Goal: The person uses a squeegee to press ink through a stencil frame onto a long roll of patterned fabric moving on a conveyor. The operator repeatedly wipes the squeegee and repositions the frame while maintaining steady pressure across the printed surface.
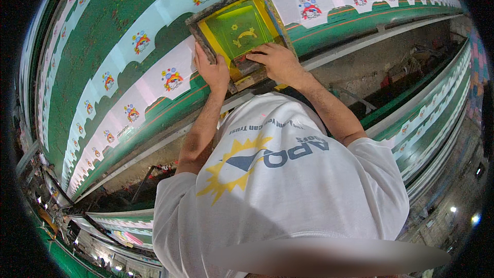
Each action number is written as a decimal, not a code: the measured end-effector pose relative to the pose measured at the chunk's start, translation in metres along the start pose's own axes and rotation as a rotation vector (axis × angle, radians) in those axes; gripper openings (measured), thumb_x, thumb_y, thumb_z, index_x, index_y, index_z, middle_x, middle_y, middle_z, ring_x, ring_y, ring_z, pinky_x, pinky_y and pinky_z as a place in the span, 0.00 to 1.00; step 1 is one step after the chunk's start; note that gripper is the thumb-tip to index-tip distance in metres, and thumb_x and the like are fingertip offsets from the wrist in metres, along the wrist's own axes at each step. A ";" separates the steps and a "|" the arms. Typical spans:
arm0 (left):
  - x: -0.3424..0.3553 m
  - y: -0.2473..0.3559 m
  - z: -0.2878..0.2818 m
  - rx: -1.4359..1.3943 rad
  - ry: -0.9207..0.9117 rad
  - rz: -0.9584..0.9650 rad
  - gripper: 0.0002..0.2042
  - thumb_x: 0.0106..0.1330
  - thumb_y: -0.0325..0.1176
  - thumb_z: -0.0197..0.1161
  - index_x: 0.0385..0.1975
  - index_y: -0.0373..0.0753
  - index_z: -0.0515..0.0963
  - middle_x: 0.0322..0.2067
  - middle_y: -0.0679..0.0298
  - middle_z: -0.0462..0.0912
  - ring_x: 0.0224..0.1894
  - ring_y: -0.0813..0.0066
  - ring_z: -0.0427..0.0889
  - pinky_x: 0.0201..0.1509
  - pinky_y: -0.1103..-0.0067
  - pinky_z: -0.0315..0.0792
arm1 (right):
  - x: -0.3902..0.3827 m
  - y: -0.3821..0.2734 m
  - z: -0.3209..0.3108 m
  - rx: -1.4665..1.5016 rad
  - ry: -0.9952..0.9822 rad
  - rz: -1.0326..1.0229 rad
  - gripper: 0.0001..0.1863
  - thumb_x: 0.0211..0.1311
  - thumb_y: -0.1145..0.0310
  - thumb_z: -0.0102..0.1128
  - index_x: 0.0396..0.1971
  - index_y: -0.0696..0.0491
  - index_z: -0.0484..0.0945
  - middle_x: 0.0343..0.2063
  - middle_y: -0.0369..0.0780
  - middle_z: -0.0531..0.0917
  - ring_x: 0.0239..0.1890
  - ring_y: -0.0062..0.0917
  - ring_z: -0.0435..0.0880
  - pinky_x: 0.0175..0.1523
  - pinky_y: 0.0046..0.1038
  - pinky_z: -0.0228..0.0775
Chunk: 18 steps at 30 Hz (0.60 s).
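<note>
Nearest the camera, a white T-shirt (288, 185) with a yellow sun-shaped graphic fills the lower centre of the view, and both bare forearms extend from it toward 12 o'clock. Left hand (212, 69) sits at the lower-left corner of a wooden-framed printing screen (237, 28), its fingers wrapped around the frame edge with the thumb pressing from the near side. Right hand (278, 62) lies at about 3 o'clock from the left hand, palm down on the near rail of the same screen, fingers held together and extended flat across the wood and onto the edge of the mesh; whether they pinch anything beneath cannot be told. The printing screen rests flat on the long green tabletop (103, 36), above centre in the view, turned slightly clockwise, with yellow mesh showing a small curved motif. Beneath and beside the screen, a row of white fabric pieces (170, 74) runs along the tabletop from 8 o'clock to 2 o'clock, each carrying a multicoloured rainbow print. Farther out, at 4 o'clock, a second long tabletop (437, 113) carries more white pieces.
</note>
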<state>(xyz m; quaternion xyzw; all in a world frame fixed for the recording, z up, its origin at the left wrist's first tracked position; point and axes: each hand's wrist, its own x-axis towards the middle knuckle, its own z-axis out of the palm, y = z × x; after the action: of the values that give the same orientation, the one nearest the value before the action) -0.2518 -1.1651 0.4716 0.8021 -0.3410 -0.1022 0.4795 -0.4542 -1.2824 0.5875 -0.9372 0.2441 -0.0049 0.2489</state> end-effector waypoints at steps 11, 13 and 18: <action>-0.014 0.120 0.155 0.037 0.019 0.088 0.43 0.63 0.28 0.68 0.80 0.26 0.59 0.75 0.37 0.69 0.75 0.34 0.67 0.82 0.51 0.54 | -0.069 0.152 -0.090 -0.012 0.090 -0.014 0.31 0.53 0.79 0.68 0.61 0.46 0.86 0.58 0.41 0.86 0.61 0.41 0.83 0.68 0.41 0.77; -0.013 0.131 0.175 0.028 0.006 0.073 0.43 0.63 0.27 0.69 0.80 0.26 0.59 0.74 0.37 0.69 0.76 0.36 0.67 0.83 0.52 0.54 | -0.077 0.174 -0.101 -0.033 0.107 -0.027 0.31 0.52 0.78 0.70 0.60 0.46 0.87 0.58 0.41 0.86 0.61 0.40 0.83 0.68 0.41 0.77; -0.008 0.141 0.196 0.006 -0.030 0.012 0.41 0.63 0.25 0.69 0.79 0.26 0.63 0.73 0.38 0.72 0.75 0.42 0.72 0.80 0.59 0.63 | -0.083 0.200 -0.110 -0.023 0.074 -0.066 0.32 0.52 0.75 0.73 0.62 0.46 0.85 0.57 0.42 0.85 0.61 0.41 0.83 0.68 0.41 0.77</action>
<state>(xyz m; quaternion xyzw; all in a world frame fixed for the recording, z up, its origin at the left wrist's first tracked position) -0.4172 -1.3407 0.4874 0.7998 -0.3534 -0.1102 0.4726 -0.6326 -1.4465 0.5994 -0.9468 0.2221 -0.0451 0.2285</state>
